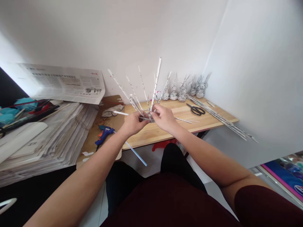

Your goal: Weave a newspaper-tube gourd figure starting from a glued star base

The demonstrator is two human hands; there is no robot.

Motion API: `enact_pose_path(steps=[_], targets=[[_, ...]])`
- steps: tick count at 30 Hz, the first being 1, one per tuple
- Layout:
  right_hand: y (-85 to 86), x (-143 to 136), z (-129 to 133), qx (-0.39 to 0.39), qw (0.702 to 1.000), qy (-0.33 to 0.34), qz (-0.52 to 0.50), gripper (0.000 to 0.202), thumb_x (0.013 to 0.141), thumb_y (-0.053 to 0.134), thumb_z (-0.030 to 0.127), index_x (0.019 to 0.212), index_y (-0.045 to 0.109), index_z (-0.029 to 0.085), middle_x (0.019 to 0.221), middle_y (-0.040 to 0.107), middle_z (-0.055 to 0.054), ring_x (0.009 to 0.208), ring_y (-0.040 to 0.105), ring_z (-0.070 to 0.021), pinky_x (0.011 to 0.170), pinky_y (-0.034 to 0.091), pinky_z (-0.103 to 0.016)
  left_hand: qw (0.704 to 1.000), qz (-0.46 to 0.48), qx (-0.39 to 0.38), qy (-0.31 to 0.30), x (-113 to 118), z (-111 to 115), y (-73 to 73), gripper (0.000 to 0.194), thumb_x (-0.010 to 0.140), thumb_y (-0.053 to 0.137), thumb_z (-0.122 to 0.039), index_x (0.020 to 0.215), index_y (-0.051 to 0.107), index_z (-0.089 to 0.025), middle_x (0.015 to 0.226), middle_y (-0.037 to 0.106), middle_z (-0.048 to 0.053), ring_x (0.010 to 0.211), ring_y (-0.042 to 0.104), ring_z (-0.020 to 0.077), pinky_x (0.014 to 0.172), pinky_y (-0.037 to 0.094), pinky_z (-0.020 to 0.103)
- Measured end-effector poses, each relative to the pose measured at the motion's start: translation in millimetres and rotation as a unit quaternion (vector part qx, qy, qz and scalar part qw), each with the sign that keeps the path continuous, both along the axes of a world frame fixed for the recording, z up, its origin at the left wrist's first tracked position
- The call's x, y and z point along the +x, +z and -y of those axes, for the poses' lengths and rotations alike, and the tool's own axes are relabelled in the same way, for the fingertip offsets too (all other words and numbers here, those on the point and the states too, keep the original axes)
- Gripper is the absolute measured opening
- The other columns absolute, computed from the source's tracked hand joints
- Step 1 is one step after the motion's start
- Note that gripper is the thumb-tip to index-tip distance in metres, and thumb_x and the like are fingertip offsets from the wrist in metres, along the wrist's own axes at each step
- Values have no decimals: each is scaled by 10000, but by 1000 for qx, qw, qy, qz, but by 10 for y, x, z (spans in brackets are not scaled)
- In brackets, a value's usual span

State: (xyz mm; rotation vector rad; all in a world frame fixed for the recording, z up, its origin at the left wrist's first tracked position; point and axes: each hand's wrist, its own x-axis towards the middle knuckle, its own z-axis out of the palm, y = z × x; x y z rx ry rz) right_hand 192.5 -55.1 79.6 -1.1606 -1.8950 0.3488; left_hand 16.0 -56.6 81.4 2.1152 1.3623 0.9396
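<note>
Both hands meet over the wooden table, fingers closed on a small woven piece of rolled newspaper tubes (156,84). Several tubes stand up and fan outward from its base, and a few lie low to the sides. My left hand (136,122) pinches the near left edge of the base. On the right edge, my right hand (163,116) grips with thumb and fingers, close beside the thickest upright tube. The fingers hide much of the base.
Small woven figures (182,93) line the wall behind. Black scissors (196,109) and long paper tubes (220,118) lie at right. A blue glue gun (104,135) with a long glue stick lies at left, beside stacked newspapers (52,142). A cloth glove (113,110) lies behind it.
</note>
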Motion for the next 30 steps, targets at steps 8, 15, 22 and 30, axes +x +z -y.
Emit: enact_pose_path(steps=[8, 15, 22, 30], targets=[[35, -57, -118, -72, 997, -12, 26, 117, 873, 565, 296, 877, 643, 209, 651, 654, 8, 628, 601, -158, 634, 430, -258, 1000, -4, -23, 18, -18, -32, -17, 209, 693, 703, -360, 793, 663, -181, 640, 643, 0, 595, 576, 149, 578, 426, 257], [342, 86, -76, 29, 1000, 5, -8, 157, 892, 560, 255, 933, 690, 177, 916, 734, -43, 830, 669, -164, 772, 485, -282, 987, 121, -107, 7, -137, -125, -34, 298, 631, 760, -371, 785, 624, -156, 552, 579, -17, 517, 544, 127, 529, 426, 252], [137, 13, 74, -227, 973, 42, -11, 138, 874, 611, 261, 980, 659, 187, 715, 705, -23, 516, 631, -117, 457, 449, -204, 982, 150, -112, -2, -124, -113, -48, 328, 612, 792, -384, 771, 627, -149, 561, 571, -17, 509, 532, 111, 511, 434, 243], [14, -56, 4, -260, 963, 30, -57, 146, 828, 671, 288, 909, 610, 183, 742, 713, -33, 523, 675, -131, 382, 447, -164, 985, 138, -105, 0, -86, -97, -59, 303, 636, 775, -373, 776, 637, -142, 574, 578, -10, 519, 528, 109, 515, 434, 243]])
